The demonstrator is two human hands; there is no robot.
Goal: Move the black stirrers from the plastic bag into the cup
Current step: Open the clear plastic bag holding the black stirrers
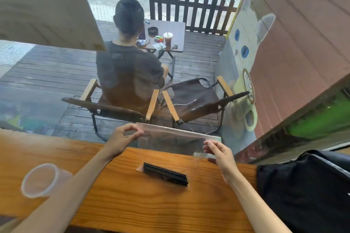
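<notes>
The left hand (pixel 121 138) and right hand (pixel 220 154) each pinch a top corner of the plastic bag (pixel 174 140), raised above the black stirrers (pixel 165 174) on the counter (pixel 113 185).

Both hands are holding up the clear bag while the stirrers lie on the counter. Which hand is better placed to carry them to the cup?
Probably the left hand: the cup stands far left, and the stirrers lie between both hands.
</notes>
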